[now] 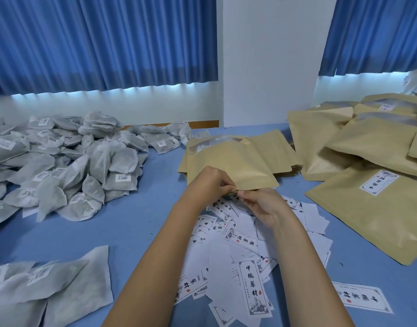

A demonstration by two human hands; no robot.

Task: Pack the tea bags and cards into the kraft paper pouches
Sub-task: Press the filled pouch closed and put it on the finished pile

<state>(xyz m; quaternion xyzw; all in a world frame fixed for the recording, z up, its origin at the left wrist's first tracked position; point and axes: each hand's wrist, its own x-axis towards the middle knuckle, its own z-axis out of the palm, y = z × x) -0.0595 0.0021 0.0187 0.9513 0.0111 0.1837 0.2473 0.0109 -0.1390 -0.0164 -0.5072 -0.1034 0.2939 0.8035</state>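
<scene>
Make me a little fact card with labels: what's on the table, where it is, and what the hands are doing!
Table: blue tabletop
Left: heap of grey-white mesh tea bags
Middle: stack of flat brown kraft paper pouches
Right: pile of labelled kraft pouches
Nearest: scattered white printed paper cards
Left hand: fingers pinch what looks like a small printed card at the stack's near edge
Right hand: pinches the same spot
</scene>
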